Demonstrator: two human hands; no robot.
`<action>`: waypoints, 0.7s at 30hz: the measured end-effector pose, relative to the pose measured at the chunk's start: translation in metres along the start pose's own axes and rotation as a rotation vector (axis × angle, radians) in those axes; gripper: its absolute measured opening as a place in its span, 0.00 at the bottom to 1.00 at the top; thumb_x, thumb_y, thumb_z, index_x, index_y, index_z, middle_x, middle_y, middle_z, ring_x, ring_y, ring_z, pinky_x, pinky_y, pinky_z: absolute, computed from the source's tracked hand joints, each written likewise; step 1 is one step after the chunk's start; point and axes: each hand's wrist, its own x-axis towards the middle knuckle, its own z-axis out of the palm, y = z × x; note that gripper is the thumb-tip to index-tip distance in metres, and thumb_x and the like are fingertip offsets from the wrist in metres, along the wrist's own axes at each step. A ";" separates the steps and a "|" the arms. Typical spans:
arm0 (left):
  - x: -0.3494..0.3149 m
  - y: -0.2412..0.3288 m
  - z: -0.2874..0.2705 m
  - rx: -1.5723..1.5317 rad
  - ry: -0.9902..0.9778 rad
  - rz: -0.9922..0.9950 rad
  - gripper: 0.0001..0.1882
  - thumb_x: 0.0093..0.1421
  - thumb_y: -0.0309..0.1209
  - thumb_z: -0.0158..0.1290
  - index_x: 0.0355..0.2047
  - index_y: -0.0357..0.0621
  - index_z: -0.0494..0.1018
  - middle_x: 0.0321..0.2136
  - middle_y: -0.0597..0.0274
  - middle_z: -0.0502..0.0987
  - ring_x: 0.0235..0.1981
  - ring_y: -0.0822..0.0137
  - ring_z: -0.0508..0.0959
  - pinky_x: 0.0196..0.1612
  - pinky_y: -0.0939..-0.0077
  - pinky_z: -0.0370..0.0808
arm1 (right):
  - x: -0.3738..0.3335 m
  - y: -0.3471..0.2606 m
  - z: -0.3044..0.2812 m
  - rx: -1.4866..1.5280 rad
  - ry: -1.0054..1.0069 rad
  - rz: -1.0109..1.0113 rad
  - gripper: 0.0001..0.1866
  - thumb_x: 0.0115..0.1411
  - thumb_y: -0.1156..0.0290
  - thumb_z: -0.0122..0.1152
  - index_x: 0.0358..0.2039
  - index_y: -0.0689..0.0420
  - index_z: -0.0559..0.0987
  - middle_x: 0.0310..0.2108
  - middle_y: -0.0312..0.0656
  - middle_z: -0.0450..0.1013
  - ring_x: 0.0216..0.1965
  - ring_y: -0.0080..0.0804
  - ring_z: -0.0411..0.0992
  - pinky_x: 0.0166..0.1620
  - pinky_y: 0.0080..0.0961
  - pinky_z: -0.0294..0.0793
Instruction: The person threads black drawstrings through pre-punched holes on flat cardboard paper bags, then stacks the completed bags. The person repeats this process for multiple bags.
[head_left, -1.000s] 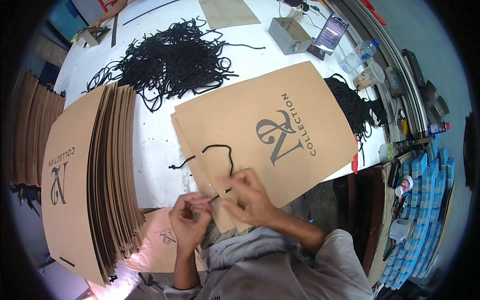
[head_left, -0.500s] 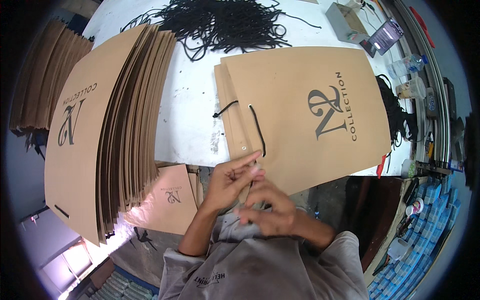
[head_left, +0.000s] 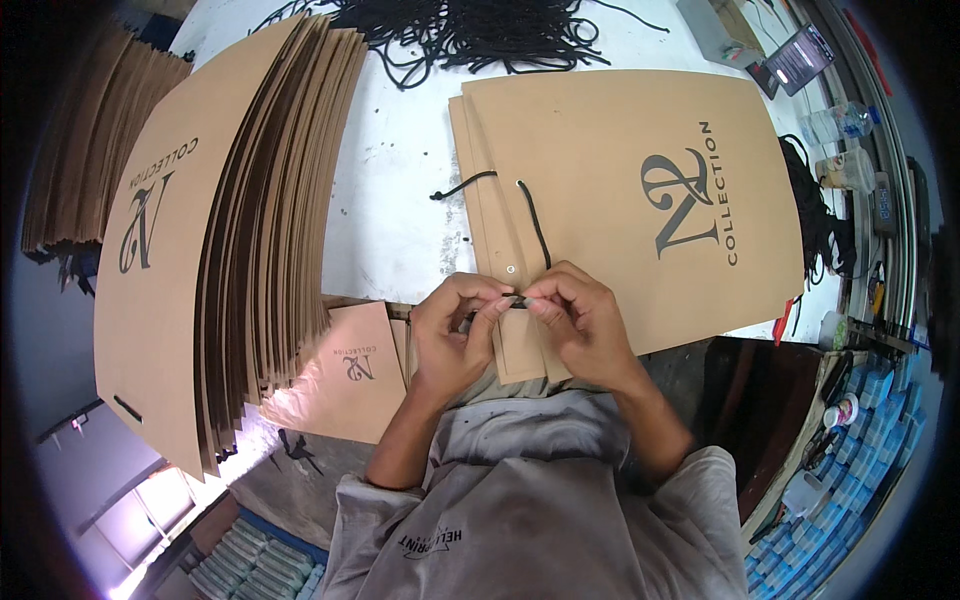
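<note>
Both hands now meet at the near edge of the flat brown bag [head_left: 620, 200]. Left hand [head_left: 455, 335] & right hand [head_left: 585, 320] pinch shut on the black cord [head_left: 538, 228]; before, they were apart. Cord's other end pokes out of the bag's left side.

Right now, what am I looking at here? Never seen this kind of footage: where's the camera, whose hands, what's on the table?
There is no machine: this is a person working with bare hands. The single picture comes from a wide fisheye camera on the person's head, looking down, so straight edges bend near the rim. The left hand and right hand meet at the near edge of a flat brown paper bag and together pinch the end of a black cord threaded through its holes. The bag lies on a white table. To the left is a tall stack of the same bags; at the far side, a heap of loose black cords.
</note>
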 end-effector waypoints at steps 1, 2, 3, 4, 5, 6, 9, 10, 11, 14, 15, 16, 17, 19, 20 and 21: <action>0.004 0.004 0.000 0.056 -0.028 0.020 0.07 0.60 0.12 0.59 0.38 0.32 0.78 0.38 0.54 0.80 0.40 0.69 0.80 0.43 0.78 0.77 | 0.000 0.003 -0.002 0.067 0.006 0.049 0.04 0.67 0.81 0.59 0.41 0.65 0.81 0.35 0.37 0.74 0.34 0.20 0.69 0.39 0.18 0.68; 0.007 0.006 0.000 0.112 -0.056 0.042 0.08 0.60 0.12 0.59 0.39 0.32 0.79 0.38 0.55 0.80 0.40 0.68 0.80 0.43 0.78 0.77 | -0.001 0.005 -0.004 0.134 0.012 0.096 0.05 0.69 0.80 0.57 0.40 0.65 0.81 0.36 0.36 0.74 0.34 0.20 0.68 0.40 0.19 0.68; 0.006 0.004 0.002 0.107 -0.054 0.055 0.09 0.60 0.13 0.60 0.40 0.32 0.80 0.38 0.54 0.80 0.40 0.68 0.80 0.43 0.78 0.77 | -0.001 0.004 -0.004 0.136 0.021 0.083 0.05 0.69 0.80 0.56 0.40 0.65 0.81 0.36 0.36 0.74 0.35 0.20 0.69 0.41 0.19 0.68; 0.003 0.002 0.006 0.101 -0.052 0.069 0.09 0.60 0.13 0.60 0.41 0.33 0.81 0.38 0.54 0.80 0.39 0.68 0.80 0.43 0.78 0.77 | 0.000 0.003 -0.003 0.138 0.030 0.069 0.06 0.70 0.80 0.55 0.41 0.66 0.81 0.36 0.35 0.74 0.36 0.20 0.69 0.43 0.19 0.68; 0.001 0.001 0.008 0.096 -0.049 0.083 0.10 0.60 0.13 0.60 0.42 0.33 0.82 0.38 0.54 0.80 0.39 0.68 0.80 0.43 0.78 0.77 | 0.000 0.002 -0.001 0.140 0.039 0.055 0.07 0.71 0.80 0.54 0.41 0.66 0.81 0.35 0.34 0.73 0.37 0.19 0.69 0.44 0.19 0.68; 0.000 -0.002 0.010 0.093 -0.021 0.084 0.10 0.61 0.14 0.60 0.42 0.33 0.82 0.39 0.53 0.81 0.38 0.69 0.80 0.42 0.78 0.78 | 0.001 0.001 0.000 0.171 0.047 0.042 0.06 0.70 0.79 0.56 0.41 0.65 0.81 0.35 0.36 0.74 0.37 0.20 0.70 0.44 0.20 0.69; 0.000 -0.003 0.018 -0.001 0.042 -0.009 0.07 0.64 0.17 0.58 0.43 0.33 0.81 0.41 0.52 0.82 0.38 0.70 0.81 0.40 0.78 0.78 | 0.002 0.002 0.000 0.250 0.066 0.058 0.05 0.68 0.78 0.59 0.41 0.64 0.81 0.34 0.40 0.75 0.38 0.25 0.73 0.45 0.24 0.72; 0.000 0.007 0.016 -0.093 0.044 -0.110 0.07 0.65 0.18 0.57 0.43 0.32 0.80 0.42 0.52 0.82 0.39 0.70 0.81 0.41 0.78 0.78 | 0.000 0.005 -0.002 0.262 0.073 0.104 0.06 0.67 0.78 0.59 0.41 0.64 0.82 0.35 0.41 0.76 0.39 0.27 0.74 0.46 0.26 0.73; -0.002 0.015 0.012 -0.184 0.041 -0.215 0.06 0.66 0.19 0.56 0.43 0.31 0.79 0.43 0.51 0.82 0.39 0.69 0.81 0.41 0.78 0.78 | -0.001 0.007 -0.003 0.275 0.085 0.150 0.06 0.66 0.77 0.60 0.41 0.64 0.82 0.35 0.43 0.76 0.40 0.30 0.75 0.47 0.28 0.74; -0.019 0.020 -0.009 -0.036 0.018 -0.068 0.03 0.67 0.20 0.55 0.37 0.31 0.77 0.41 0.46 0.82 0.40 0.63 0.82 0.41 0.74 0.81 | 0.008 0.010 0.008 -0.363 0.019 -0.344 0.12 0.60 0.80 0.64 0.45 0.63 0.82 0.38 0.47 0.76 0.39 0.41 0.77 0.44 0.31 0.77; -0.025 0.036 -0.015 -0.003 0.042 0.025 0.04 0.66 0.22 0.57 0.35 0.32 0.76 0.38 0.43 0.81 0.36 0.60 0.82 0.35 0.71 0.82 | 0.010 0.013 0.019 -0.481 0.073 -0.453 0.15 0.57 0.80 0.65 0.46 0.62 0.82 0.39 0.49 0.76 0.39 0.45 0.77 0.44 0.34 0.78; -0.029 0.037 -0.019 -0.069 0.045 0.127 0.07 0.66 0.25 0.58 0.33 0.33 0.75 0.36 0.43 0.81 0.32 0.60 0.81 0.31 0.72 0.81 | 0.012 0.010 0.024 -0.532 0.067 -0.427 0.15 0.57 0.79 0.66 0.47 0.62 0.82 0.39 0.48 0.76 0.38 0.44 0.77 0.43 0.34 0.78; -0.032 0.033 -0.019 -0.165 0.081 0.158 0.09 0.66 0.28 0.59 0.34 0.34 0.74 0.36 0.42 0.80 0.28 0.62 0.79 0.29 0.76 0.79 | 0.014 0.008 0.029 -0.570 0.046 -0.418 0.15 0.58 0.77 0.67 0.47 0.61 0.81 0.39 0.48 0.76 0.38 0.44 0.77 0.43 0.34 0.78; -0.035 0.018 -0.027 -0.071 0.120 0.095 0.19 0.66 0.39 0.61 0.46 0.35 0.75 0.46 0.38 0.77 0.39 0.56 0.80 0.44 0.61 0.79 | 0.013 -0.002 0.018 -0.425 -0.041 -0.308 0.15 0.59 0.76 0.68 0.47 0.61 0.82 0.41 0.46 0.77 0.38 0.41 0.77 0.43 0.34 0.78; -0.032 0.016 -0.025 0.116 0.178 0.101 0.24 0.66 0.44 0.61 0.51 0.36 0.74 0.51 0.36 0.76 0.44 0.52 0.79 0.52 0.53 0.77 | 0.013 -0.010 0.004 -0.245 -0.110 -0.217 0.15 0.59 0.75 0.68 0.47 0.60 0.82 0.42 0.46 0.78 0.39 0.39 0.77 0.43 0.34 0.78; -0.024 0.020 -0.019 0.322 0.137 0.244 0.25 0.66 0.45 0.59 0.53 0.37 0.74 0.53 0.37 0.75 0.48 0.49 0.78 0.56 0.48 0.73 | 0.013 -0.016 -0.013 -0.065 -0.184 -0.130 0.14 0.59 0.75 0.68 0.47 0.60 0.82 0.44 0.45 0.78 0.39 0.37 0.78 0.44 0.33 0.78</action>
